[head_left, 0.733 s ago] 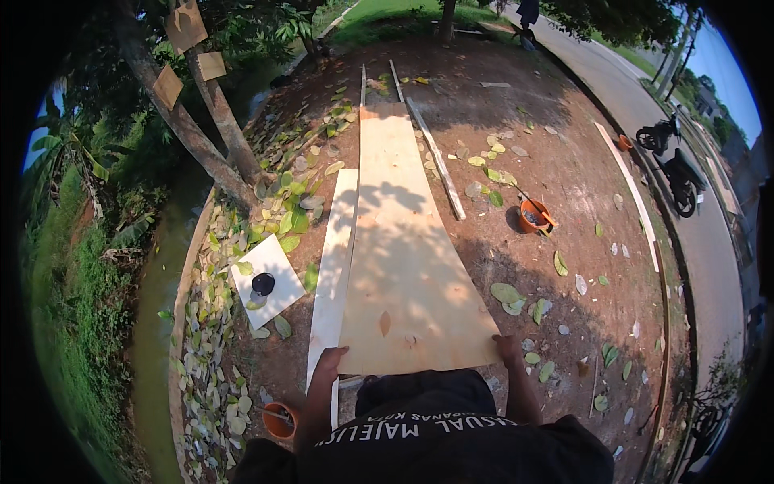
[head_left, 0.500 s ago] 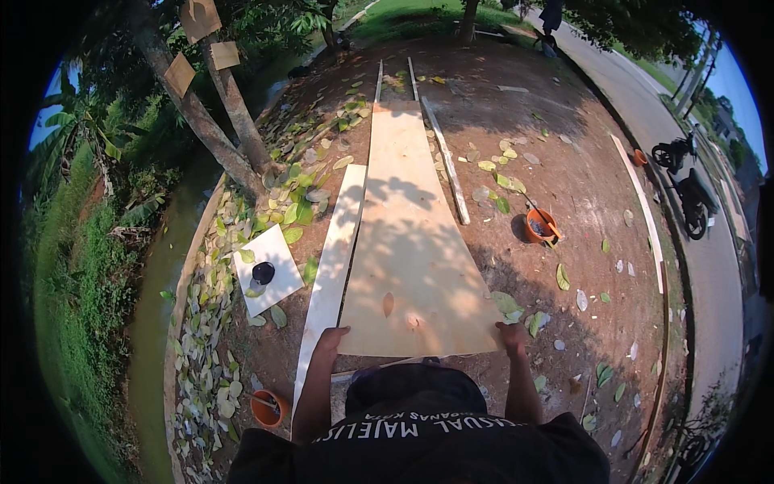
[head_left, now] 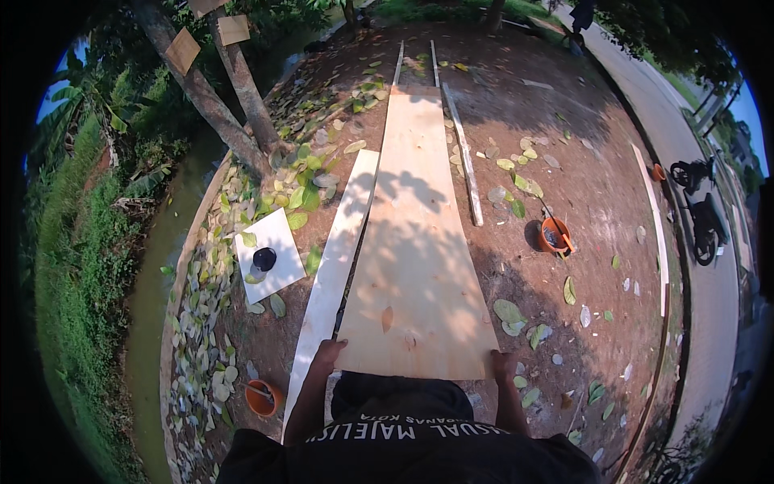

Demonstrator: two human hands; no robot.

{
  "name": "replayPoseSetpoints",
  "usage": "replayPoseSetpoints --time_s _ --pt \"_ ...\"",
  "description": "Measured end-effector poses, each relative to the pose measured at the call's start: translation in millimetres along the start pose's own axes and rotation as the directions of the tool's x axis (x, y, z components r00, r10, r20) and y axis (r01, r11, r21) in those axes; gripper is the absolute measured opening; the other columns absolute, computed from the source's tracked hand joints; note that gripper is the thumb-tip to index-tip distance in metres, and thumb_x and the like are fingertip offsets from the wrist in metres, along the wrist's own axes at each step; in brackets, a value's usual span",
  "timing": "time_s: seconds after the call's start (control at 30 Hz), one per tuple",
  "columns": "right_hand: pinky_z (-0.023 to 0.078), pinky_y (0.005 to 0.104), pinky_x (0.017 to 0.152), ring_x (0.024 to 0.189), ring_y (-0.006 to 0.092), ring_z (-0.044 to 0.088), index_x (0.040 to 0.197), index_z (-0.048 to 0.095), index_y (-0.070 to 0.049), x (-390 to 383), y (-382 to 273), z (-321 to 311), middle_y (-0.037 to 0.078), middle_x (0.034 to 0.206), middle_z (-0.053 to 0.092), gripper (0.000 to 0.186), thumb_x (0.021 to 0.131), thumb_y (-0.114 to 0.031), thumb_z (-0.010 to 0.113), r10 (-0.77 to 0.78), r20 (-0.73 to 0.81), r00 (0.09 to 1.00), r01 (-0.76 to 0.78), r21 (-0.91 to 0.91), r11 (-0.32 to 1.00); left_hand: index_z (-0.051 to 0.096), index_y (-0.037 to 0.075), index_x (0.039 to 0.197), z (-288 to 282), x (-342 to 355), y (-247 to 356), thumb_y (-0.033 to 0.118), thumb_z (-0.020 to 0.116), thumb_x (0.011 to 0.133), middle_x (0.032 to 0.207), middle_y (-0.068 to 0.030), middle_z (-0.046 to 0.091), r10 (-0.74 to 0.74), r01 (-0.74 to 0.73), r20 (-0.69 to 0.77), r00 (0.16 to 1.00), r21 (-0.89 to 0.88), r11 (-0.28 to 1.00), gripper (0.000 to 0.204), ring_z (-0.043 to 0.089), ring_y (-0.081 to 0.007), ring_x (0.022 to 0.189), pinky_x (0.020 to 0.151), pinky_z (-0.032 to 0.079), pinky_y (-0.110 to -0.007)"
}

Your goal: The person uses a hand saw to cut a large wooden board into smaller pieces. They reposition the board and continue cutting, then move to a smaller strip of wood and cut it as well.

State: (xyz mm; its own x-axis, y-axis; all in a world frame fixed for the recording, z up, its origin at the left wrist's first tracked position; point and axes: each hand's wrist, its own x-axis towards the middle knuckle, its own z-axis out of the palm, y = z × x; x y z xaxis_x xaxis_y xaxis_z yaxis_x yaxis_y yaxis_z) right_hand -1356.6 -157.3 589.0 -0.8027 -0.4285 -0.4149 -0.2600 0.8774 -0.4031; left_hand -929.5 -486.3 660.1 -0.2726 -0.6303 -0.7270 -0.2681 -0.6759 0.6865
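Note:
A long, light plywood sheet [head_left: 419, 298] stretches away in front of me, its near edge close to my body. My left hand [head_left: 328, 355] is closed on its near left corner. At the opposite near corner, my right hand [head_left: 505, 365] grips the right edge. Fingers under the sheet are hidden on both sides. Dappled leaf shade falls across the plywood. Beside its left edge lies a long pale plank [head_left: 326, 294]. A thin whitish timber strip [head_left: 465, 161] lies to the right, and two narrow strips stick out beyond the far end.
An orange bucket [head_left: 555, 236] with a stick in it stands right; another bucket [head_left: 264, 398] stands near left. A white square board [head_left: 282, 242] carries a dark round object [head_left: 264, 259]. Tree trunks [head_left: 250, 105] and a water channel [head_left: 169, 242] lie left; a motorbike [head_left: 705, 218] stands right.
Both hands have drawn the plywood's near edge slightly closer to my body, staying on its corners. The view has shifted a little, moving the surroundings rightward.

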Motion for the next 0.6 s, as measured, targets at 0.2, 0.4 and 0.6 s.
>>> replayPoseSetpoints --time_s 0.2,0.4,0.6 --pt "0.053 0.0438 0.074 0.087 0.0341 0.071 0.097 0.075 0.000 17.7 -95.9 20.7 0.023 0.089 0.073 0.040 0.083 -0.035 0.064 0.069 -0.046 0.997 -0.069 0.000 0.998 0.066 -0.013 0.103 -54.8 93.4 28.5 0.023 0.067 0.096 0.091 -0.0140 0.070 0.022 -0.019 0.128 0.992 -0.025 1.000 0.037 0.070 -0.0217 0.075 0.066 0.056 -0.034" --pt "0.053 0.0478 0.080 0.090 0.0399 0.072 0.094 0.072 0.009 51.3 -258.6 12.1 0.028 0.091 0.073 0.057 0.078 -0.045 0.065 0.296 -0.089 0.951 -0.287 0.099 0.953 0.065 -0.010 0.112 -108.0 180.5 116.9 0.022 0.065 0.095 0.097 -0.0122 0.070 0.063 -0.059 0.176 0.982 -0.026 0.998 0.036 0.069 -0.0207 0.083 0.072 0.055 -0.035" --pt "0.051 0.0483 0.067 0.078 0.0366 0.072 0.086 0.072 0.001 141.2 -260.7 42.5 0.022 0.078 0.072 0.042 0.083 -0.040 0.064 -0.234 -0.270 0.934 0.213 -0.105 0.971 0.066 -0.008 0.113 -105.7 243.5 209.3 0.019 0.066 0.093 0.099 -0.0119 0.070 0.121 -0.113 0.150 0.981 -0.060 0.992 0.033 0.068 -0.0211 0.084 0.074 0.054 -0.036"
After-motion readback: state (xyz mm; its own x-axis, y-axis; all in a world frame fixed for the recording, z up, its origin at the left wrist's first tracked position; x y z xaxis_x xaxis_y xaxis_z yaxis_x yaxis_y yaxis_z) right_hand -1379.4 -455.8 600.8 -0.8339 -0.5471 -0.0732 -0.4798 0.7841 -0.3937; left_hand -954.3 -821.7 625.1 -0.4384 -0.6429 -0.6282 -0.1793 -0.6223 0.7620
